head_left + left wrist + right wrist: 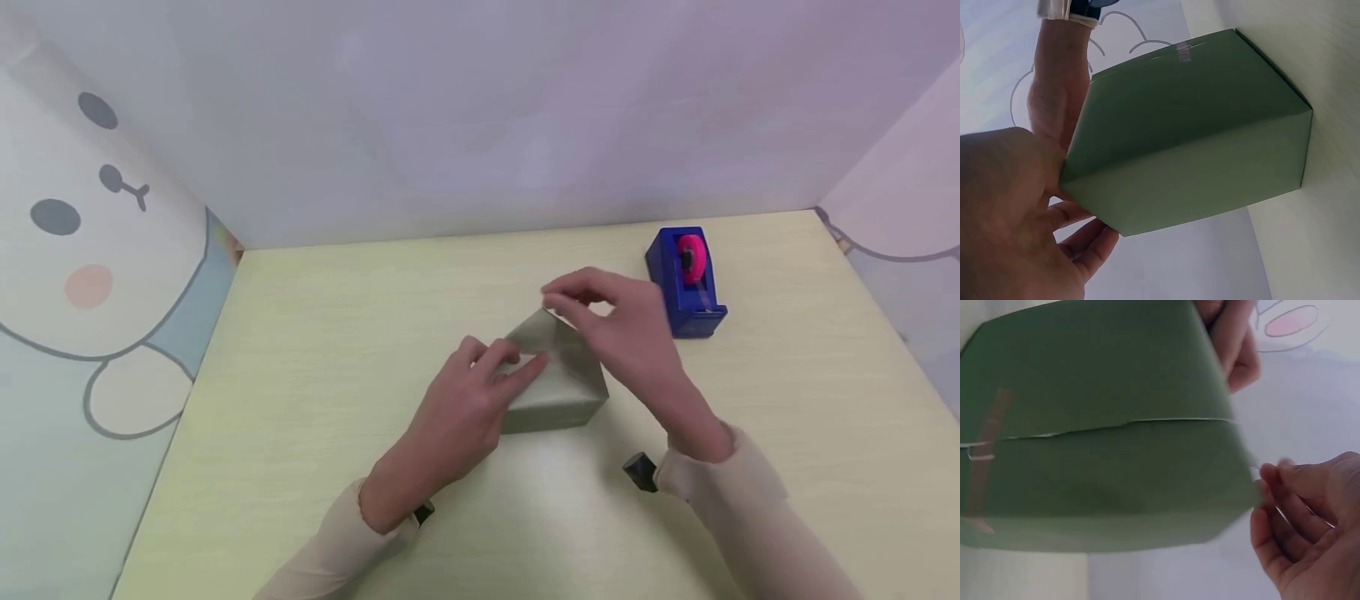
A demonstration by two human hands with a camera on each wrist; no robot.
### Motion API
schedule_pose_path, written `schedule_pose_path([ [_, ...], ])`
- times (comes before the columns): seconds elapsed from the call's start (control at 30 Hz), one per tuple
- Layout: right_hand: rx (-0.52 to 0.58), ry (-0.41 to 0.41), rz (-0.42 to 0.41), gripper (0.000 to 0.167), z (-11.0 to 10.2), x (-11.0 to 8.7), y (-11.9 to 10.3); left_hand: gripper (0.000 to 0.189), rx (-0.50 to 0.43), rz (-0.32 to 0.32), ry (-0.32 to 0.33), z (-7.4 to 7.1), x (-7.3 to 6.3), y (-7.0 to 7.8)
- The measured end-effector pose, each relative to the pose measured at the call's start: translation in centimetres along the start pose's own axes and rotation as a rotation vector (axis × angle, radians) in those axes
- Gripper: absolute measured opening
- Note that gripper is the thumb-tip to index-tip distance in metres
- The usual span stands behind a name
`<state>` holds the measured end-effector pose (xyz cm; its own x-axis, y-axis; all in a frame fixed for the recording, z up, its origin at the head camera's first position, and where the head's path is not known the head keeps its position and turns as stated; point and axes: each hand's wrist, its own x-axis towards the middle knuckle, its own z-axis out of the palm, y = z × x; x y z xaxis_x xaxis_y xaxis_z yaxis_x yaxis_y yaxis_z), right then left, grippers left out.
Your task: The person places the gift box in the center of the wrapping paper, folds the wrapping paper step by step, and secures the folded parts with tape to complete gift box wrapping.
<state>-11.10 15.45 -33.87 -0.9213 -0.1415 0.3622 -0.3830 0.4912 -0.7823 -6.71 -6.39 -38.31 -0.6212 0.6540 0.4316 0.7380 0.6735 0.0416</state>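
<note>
A box wrapped in green paper point(558, 408) sits on the table between both hands; a strip of tape point(985, 450) crosses a paper seam in the right wrist view. My left hand point(472, 400) rests on the box's left and top, its index finger stretched over the top paper; in the left wrist view other fingers point(1100, 247) lie by the box's edge. At the far upper corner, my right hand point(622, 321) pinches the tip of the wrapping paper point(542, 329) between thumb and index finger. Its fingertips partly hide that tip.
A blue tape dispenser point(678, 292) with a pink roll stands right of the right hand. The pale wooden table point(337, 333) ends at a white back wall point(480, 125). Cartoon-printed panels point(97, 242) flank it.
</note>
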Motion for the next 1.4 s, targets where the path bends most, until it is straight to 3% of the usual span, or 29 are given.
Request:
schedule_pose_path([
  [0.07, 0.006, 0.066, -0.098, 0.012, -0.5, -1.1, -0.1, 0.05, -0.014, -0.014, -0.018, -0.2, 0.0, 0.1],
  [0.13, -0.025, 0.072, -0.211, 0.017, -0.8, -2.7, 0.0, 0.048, -0.068, -0.038, -0.02, -0.4, -0.1, 0.2],
  [0.2, -0.086, 0.016, -0.314, 0.026, -0.8, -4.3, 0.4, 0.044, -0.142, -0.065, -0.014, -0.8, -0.4, 0.2],
  [0.33, -0.275, -0.109, -0.413, 0.045, -0.1, -6.5, 1.3, 0.038, -0.266, -0.107, 0.011, -1.5, -1.4, 0.1],
  [0.47, -0.388, -0.165, -0.399, 0.055, 0.3, -7.3, 1.5, 0.048, -0.253, -0.074, 0.014, -1.5, -2.6, 0.0],
  [0.63, -0.441, -0.207, -0.341, 0.054, 0.5, -7.5, 1.2, 0.047, -0.1, 0.056, 0.02, -1.3, -3.2, 0.1],
  [0.73, -0.472, -0.214, -0.338, 0.053, 0.6, -7.6, 1.1, 0.045, -0.022, 0.086, 0.041, -1.4, -2.9, 0.2],
  [0.87, -0.498, -0.221, -0.346, 0.056, 0.9, -7.7, 1.2, 0.049, 0.022, 0.106, 0.05, -1.3, -2.3, 0.4],
  [1.0, -0.503, -0.216, -0.352, 0.061, 1.1, -8.0, 1.5, 0.055, 0.043, 0.113, 0.013, -0.8, -2.1, 0.7],
  [1.3, -0.561, -0.193, -0.381, 0.065, 1.3, -8.1, 1.5, 0.046, 0.064, 0.055, -0.01, -0.8, -1.7, 1.7],
  [1.4, -0.571, -0.201, -0.375, 0.064, 1.4, -8.1, 1.4, 0.04, 0.091, 0.06, 0.038, -1.0, -1.5, 2.0],
])
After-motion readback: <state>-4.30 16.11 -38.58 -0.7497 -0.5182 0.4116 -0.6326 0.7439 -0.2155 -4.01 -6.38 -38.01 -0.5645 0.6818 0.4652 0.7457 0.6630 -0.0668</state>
